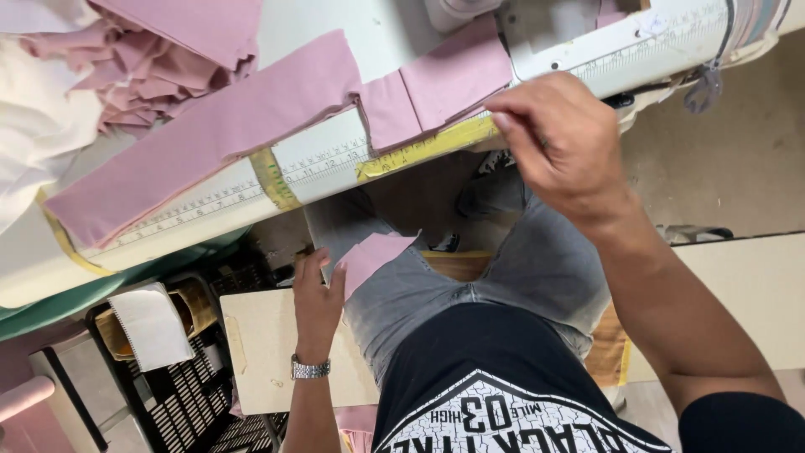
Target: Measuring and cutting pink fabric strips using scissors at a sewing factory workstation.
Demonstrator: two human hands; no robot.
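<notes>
I sit at a white sewing table (327,155) with a ruler strip along its front edge. My right hand (562,143) rests at that edge, fingertips on the yellow tape (428,147) just below a folded pink fabric piece (436,88). My left hand (317,294), with a metal wristwatch, is down by my knee and pinches a small pink fabric piece (369,256) lying on my grey jeans. A long pink fabric strip (210,138) lies across the table to the left.
A heap of pink and white fabric (101,67) fills the table's far left. The white sewing machine (604,33) stands at the top right. A black crate (180,377) with a white cloth sits on the floor at left, beside a beige board (268,344).
</notes>
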